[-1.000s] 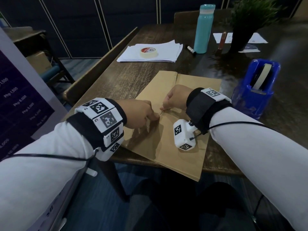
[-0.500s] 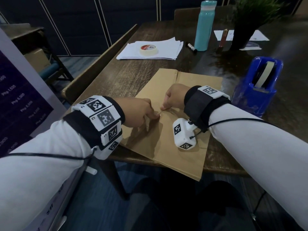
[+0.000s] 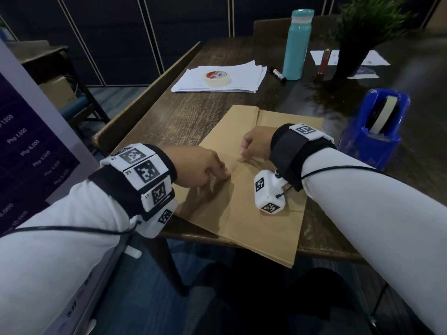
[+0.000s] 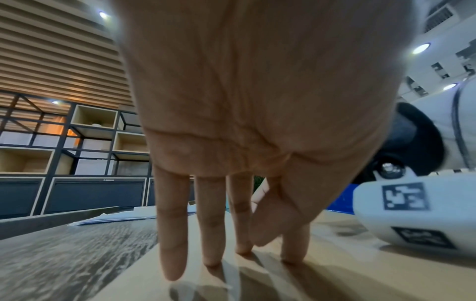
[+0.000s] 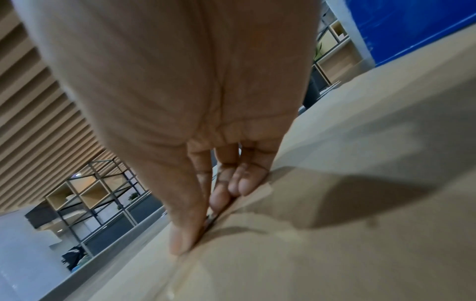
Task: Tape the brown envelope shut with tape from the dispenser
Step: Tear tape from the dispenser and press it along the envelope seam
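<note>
The brown envelope point(image 3: 256, 213) lies flat on the dark wooden table point(image 3: 193, 117), its near corner hanging over the front edge. Both hands rest on its middle. My left hand point(image 3: 203, 165) presses straight fingers point(image 4: 211, 244) down on the paper, where a pale strip of tape point(image 4: 231, 283) shows under the tips. My right hand point(image 3: 254, 143) presses its thumb and straight fingers point(image 5: 239, 183) on the tape strip point(image 5: 260, 192), which lies along the flap seam. The blue tape dispenser point(image 3: 373, 134) stands to the right of the envelope, untouched.
At the back are a stack of white papers point(image 3: 222, 78) with a roll of masking tape point(image 3: 217, 78) on it, a teal bottle point(image 3: 296, 44), a marker point(image 3: 279, 74) and a potted plant point(image 3: 358, 32). A chair back point(image 3: 145, 100) borders the table's left side.
One second ago a thin strip of tape was stretched between the two hands, just above the paper. Now it lies on the envelope under the fingertips. The hands have barely shifted.
</note>
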`<state>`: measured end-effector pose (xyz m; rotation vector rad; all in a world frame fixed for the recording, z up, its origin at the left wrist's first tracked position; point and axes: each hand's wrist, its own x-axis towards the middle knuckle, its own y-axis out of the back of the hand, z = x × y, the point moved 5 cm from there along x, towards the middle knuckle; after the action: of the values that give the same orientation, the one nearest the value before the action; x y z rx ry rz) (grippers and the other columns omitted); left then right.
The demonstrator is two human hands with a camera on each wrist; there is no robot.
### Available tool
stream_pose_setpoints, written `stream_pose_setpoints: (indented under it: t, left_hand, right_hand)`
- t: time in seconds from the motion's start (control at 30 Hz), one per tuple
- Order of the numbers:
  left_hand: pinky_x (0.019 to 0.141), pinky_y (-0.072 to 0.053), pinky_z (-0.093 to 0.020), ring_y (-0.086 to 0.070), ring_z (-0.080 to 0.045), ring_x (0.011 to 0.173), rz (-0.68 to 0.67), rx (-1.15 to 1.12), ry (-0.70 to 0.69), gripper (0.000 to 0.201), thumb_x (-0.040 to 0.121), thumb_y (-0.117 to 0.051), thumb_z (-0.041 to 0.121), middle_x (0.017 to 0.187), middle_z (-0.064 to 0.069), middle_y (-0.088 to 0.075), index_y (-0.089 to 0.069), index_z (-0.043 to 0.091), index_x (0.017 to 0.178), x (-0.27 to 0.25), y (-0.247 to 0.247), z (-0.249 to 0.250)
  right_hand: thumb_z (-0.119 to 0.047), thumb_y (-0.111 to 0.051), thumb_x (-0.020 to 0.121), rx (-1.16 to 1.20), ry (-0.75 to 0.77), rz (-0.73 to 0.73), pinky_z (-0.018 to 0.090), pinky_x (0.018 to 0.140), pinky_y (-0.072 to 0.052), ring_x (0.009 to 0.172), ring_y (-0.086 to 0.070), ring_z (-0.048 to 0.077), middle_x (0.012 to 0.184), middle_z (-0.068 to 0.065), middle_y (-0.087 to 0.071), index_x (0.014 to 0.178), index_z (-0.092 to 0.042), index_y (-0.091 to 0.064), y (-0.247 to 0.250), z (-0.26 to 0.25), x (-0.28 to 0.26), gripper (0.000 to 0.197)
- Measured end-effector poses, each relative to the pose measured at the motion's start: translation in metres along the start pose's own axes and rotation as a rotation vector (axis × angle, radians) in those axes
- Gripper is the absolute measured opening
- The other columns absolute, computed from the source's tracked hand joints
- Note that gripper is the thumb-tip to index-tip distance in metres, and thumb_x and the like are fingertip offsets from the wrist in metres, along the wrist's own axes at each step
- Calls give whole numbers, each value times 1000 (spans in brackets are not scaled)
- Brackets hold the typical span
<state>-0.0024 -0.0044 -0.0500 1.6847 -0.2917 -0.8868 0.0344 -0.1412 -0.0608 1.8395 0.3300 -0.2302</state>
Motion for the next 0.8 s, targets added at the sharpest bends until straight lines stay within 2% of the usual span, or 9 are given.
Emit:
stream_pose_setpoints:
  t: [0.07, 0.13, 0.2, 0.33, 0.4, 0.47, 0.67, 0.73, 0.8]
  left_hand:
    - [99, -31, -21, -40, -16, 133, -11, -6, 3, 55, 93, -39, 6, 151, 8, -36, -50, 39, 136, 0, -1, 0]
    - [102, -33, -24, -43, -18, 131, -14, -14, 12, 56, 92, -39, 6, 150, 8, -39, -52, 40, 134, 3, 0, -1]
    - [104, -39, -28, -47, -19, 127, -11, -20, 17, 56, 91, -40, 6, 148, 9, -43, -55, 42, 130, 6, 0, -3]
    - [103, -41, -29, -50, -18, 123, -22, -39, 8, 54, 90, -41, 5, 145, 12, -46, -58, 41, 126, 7, 0, -6]
    - [103, -40, -29, -49, -17, 123, -19, -37, 1, 53, 91, -42, 6, 145, 12, -45, -59, 42, 126, 7, 0, -6]
    - [104, -40, -30, -49, -17, 125, -15, -40, -7, 53, 90, -42, 5, 146, 12, -44, -60, 41, 125, 8, 0, -6]
    - [103, -42, -34, -50, -18, 124, -11, -25, -17, 54, 90, -41, 3, 145, 11, -45, -61, 40, 123, 8, 0, -6]
    - [102, -43, -34, -50, -18, 123, -11, -16, -18, 54, 91, -41, 4, 145, 10, -45, -61, 41, 123, 8, 0, -6]
    - [100, -45, -35, -52, -19, 121, -10, -8, -23, 53, 92, -40, 6, 142, 10, -48, -62, 42, 122, 9, 1, -5]
  right_hand:
    - [-31, -60, 92, -24, 1, -18, 30, 95, -42, 97, -44, 16, 118, 4, -61, 117, -12, -61, 2, 1, 4, 31]
    - [-37, -60, 91, 9, -9, -32, 28, 80, -44, 91, -47, 19, 93, 3, -61, 97, -15, -62, 4, 3, 7, 23]
    - [-52, -56, 88, -58, -2, -81, 29, 77, -38, 85, -48, 22, 80, 6, -55, 91, -10, -58, 4, 2, 8, 42]
    - [-67, -63, 73, -172, -22, -138, 32, 89, -41, 93, -55, 24, 99, 8, -62, 115, -7, -59, 1, -1, 15, 74]
    - [-73, -69, 60, -238, -60, -147, 39, 98, -44, 103, -59, 26, 111, 6, -65, 117, -11, -57, -1, -6, 18, 85]
    - [-76, -71, 52, -295, -83, -146, 43, 98, -46, 104, -59, 28, 112, 7, -65, 114, -12, -58, -1, -9, 23, 90]
    - [-75, -75, 46, -305, -107, -201, 43, 101, -43, 94, -57, 24, 100, 6, -62, 92, -16, -57, 2, -10, 33, 77]
    - [-67, -76, 54, -265, -92, -230, 39, 98, -43, 89, -53, 23, 97, 7, -61, 84, -15, -55, 1, -7, 33, 64]
    - [-60, -72, 67, -243, -63, -256, 35, 92, -42, 90, -50, 21, 100, 6, -61, 91, -13, -56, 1, -3, 34, 55]
